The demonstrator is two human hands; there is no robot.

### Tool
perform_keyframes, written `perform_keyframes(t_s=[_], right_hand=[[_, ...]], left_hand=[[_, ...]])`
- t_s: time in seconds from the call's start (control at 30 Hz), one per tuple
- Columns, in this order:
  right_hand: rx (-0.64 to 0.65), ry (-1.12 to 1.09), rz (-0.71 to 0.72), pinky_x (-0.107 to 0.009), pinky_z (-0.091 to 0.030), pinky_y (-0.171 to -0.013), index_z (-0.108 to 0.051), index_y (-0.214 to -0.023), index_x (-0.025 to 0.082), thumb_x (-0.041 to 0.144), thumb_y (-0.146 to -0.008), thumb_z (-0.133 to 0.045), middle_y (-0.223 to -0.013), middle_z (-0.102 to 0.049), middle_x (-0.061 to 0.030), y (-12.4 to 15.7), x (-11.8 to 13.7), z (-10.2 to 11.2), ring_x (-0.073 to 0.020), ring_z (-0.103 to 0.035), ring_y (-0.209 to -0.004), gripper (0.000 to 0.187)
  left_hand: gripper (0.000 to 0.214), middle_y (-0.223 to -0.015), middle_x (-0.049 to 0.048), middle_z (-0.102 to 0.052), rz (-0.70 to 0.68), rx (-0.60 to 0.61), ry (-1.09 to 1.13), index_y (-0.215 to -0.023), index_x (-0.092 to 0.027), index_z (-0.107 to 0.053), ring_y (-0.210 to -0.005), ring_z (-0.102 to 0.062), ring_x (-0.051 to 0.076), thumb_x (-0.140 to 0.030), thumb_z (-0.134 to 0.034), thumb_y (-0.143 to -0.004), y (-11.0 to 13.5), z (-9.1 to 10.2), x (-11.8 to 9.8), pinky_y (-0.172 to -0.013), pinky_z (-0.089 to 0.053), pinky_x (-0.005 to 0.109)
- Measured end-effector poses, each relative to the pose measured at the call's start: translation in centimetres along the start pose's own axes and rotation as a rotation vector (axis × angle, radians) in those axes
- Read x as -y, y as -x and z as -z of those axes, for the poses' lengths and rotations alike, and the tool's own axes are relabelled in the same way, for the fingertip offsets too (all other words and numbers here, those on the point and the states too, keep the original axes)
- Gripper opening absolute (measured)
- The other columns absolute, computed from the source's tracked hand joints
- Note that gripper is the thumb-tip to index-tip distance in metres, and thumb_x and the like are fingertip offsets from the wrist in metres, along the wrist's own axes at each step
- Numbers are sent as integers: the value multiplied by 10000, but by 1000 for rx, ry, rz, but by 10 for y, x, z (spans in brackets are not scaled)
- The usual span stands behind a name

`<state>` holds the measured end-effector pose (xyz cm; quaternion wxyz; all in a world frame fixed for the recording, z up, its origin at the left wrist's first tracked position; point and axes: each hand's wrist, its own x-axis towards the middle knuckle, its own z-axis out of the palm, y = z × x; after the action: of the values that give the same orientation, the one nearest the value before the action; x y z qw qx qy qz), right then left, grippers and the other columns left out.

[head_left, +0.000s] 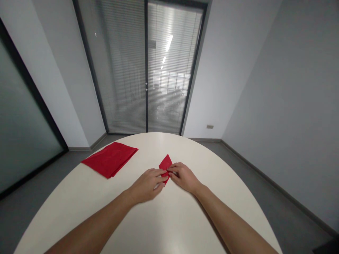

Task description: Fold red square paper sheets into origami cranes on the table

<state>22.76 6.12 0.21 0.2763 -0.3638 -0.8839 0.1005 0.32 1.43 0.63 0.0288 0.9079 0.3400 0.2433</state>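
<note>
A small folded piece of red paper (pixel 165 162) lies on the white table (pixel 164 225), its pointed tip facing away from me. My left hand (pixel 147 184) rests with fingers stretched out over the paper's left side and middle. From the right, my right hand (pixel 184 178) has its thumb and fingers drawn together at the paper's right edge, pinching it. The fingers of both hands nearly meet and hide the paper's middle. Farther left lies a stack of larger red sheets (pixel 110 160), several layers showing at its edge.
The table has a rounded far edge. Beyond it stand a dark-framed glass door (pixel 169 106) with blinds and a pale wall (pixel 212 88) with a small outlet plate (pixel 210 126). Frosted glass (pixel 23 116) is at the left.
</note>
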Motion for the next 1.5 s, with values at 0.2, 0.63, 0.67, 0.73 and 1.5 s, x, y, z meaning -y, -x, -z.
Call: perform_keyframes(t_s=[0.2,0.63,0.67,0.73,1.5], right_hand=[[21,47,43,-389,-478,-916,-702,-1232,239,248,-959,-584,-1103,-714,-89,0,2,2,-234,-621,-1016,298],[55,79,59,-393,-471,-913,-734,-1190,256,262,-911,-629,-1099,-683,-89,1,6,4,-237,-596,-1002,299],[53,78,57,-392,-471,-911,-735,-1189,260,278,-902,-642,-1099,-684,-88,1,6,5,-238,-596,-1002,302],[48,75,53,-391,-472,-907,-735,-1185,262,330,-884,-673,-1095,-687,-86,1,7,5,-242,-597,-1000,315],[4,43,-26,-379,-485,-927,-730,-1185,200,145,-866,-592,-1112,-725,-86,-1,6,2,-237,-618,-1016,352]], left_hand=[[316,-1175,62,-743,-53,-7,23,-1146,-238,-729,-1114,-673,220,-171,-494,-945,-1,4,-2,-1030,-499,402],[202,-795,58,-733,-116,-16,-9,-791,-201,-733,-794,-685,211,-181,-543,-859,-1,8,-8,-822,-544,370],[218,-763,59,-720,-110,-27,-14,-774,-198,-720,-769,-679,207,-181,-526,-872,-1,8,-9,-804,-546,367],[254,-772,66,-723,-82,-66,-11,-803,-192,-714,-782,-682,206,-178,-483,-908,-2,8,-9,-812,-548,367],[363,-1249,43,-723,32,-8,38,-1223,-194,-691,-1165,-662,207,-167,-538,-895,2,-3,1,-1046,-510,374]])
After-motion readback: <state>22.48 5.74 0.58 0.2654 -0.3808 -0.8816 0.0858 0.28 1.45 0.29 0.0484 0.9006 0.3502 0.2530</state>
